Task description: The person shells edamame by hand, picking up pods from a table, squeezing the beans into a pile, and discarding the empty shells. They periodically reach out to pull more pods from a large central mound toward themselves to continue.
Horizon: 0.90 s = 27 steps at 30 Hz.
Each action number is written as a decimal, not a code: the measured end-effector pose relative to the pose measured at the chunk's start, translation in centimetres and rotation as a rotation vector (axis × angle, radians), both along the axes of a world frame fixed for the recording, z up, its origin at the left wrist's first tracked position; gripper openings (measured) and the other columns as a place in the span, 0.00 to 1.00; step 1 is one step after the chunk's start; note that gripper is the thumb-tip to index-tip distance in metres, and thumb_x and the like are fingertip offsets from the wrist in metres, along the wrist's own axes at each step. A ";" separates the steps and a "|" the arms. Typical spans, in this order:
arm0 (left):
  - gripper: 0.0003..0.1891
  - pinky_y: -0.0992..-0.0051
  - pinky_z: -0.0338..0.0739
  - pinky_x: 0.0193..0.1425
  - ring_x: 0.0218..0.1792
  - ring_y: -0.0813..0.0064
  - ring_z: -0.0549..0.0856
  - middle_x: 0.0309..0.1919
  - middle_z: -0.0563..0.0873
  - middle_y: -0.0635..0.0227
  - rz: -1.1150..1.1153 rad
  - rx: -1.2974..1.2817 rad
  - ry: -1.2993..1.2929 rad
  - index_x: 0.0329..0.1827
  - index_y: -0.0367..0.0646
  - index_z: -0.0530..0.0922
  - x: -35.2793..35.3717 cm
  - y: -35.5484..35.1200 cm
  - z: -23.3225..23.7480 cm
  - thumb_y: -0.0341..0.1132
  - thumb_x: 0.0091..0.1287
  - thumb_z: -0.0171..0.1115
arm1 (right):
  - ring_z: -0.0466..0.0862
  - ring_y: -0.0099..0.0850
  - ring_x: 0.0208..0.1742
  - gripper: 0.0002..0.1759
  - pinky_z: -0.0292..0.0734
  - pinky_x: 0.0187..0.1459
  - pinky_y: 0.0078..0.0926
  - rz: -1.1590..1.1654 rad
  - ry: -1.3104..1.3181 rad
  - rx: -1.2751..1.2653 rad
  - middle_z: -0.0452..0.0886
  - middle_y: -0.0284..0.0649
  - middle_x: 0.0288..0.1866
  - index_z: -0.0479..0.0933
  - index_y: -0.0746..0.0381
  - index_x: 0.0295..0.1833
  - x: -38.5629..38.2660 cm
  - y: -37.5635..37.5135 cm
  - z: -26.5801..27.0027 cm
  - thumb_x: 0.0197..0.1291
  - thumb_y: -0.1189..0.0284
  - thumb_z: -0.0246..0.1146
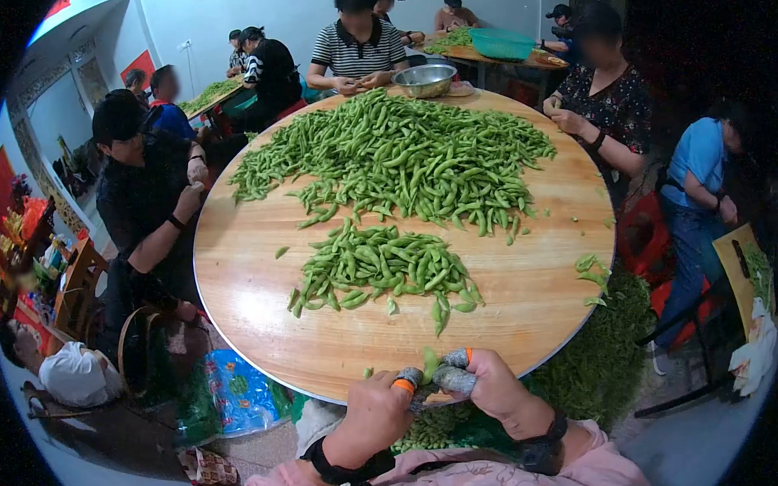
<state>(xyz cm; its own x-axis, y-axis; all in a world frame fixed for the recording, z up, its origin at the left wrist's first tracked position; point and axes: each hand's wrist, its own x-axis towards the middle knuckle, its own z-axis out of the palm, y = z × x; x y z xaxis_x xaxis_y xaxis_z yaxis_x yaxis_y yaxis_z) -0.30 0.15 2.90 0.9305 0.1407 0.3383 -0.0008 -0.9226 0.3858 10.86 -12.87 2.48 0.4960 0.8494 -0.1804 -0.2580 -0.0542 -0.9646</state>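
Observation:
At the near edge of the round wooden table, my left hand and my right hand are close together, both closed. Grey covers with orange bands wrap some fingertips. Between the fingertips is a green soybean pod, pinched from both sides; part of it is hidden by the fingers. Just beyond my hands lies a small heap of soybean pods. Behind that, a much larger pile of soybean pods covers the far half. Shelled beans show below the table edge, under my hands.
People sit round the table at left, far side and right. A metal bowl stands at the far edge. Several pods lie at the right rim. Green plant scraps fill the floor at right; a blue plastic bag lies at left.

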 end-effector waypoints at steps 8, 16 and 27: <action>0.09 0.66 0.70 0.23 0.23 0.60 0.77 0.20 0.76 0.61 -0.018 0.029 0.019 0.28 0.42 0.73 0.2 -0.1 0.4 0.29 0.42 0.61 | 0.68 0.15 0.23 0.04 0.64 0.24 0.13 -0.008 -0.056 -0.058 0.72 0.27 0.22 0.74 0.64 0.31 0.0 -0.2 -0.1 0.55 0.75 0.55; 0.07 0.74 0.69 0.22 0.21 0.67 0.76 0.17 0.75 0.63 -0.055 -0.233 0.016 0.28 0.39 0.73 -0.2 0.2 -1.0 0.29 0.47 0.62 | 0.70 0.15 0.25 0.04 0.65 0.27 0.13 -0.002 0.008 0.059 0.74 0.28 0.25 0.75 0.66 0.32 -0.1 0.0 -0.2 0.53 0.79 0.55; 0.09 0.85 0.58 0.21 0.18 0.87 0.66 0.16 0.70 0.77 -0.034 -1.229 0.214 0.26 0.40 0.72 -0.1 -0.2 -1.5 0.35 0.61 0.52 | 0.74 0.18 0.31 0.06 0.70 0.33 0.16 0.104 -0.248 0.085 0.77 0.33 0.28 0.75 0.68 0.34 0.2 -0.3 -1.0 0.49 0.82 0.56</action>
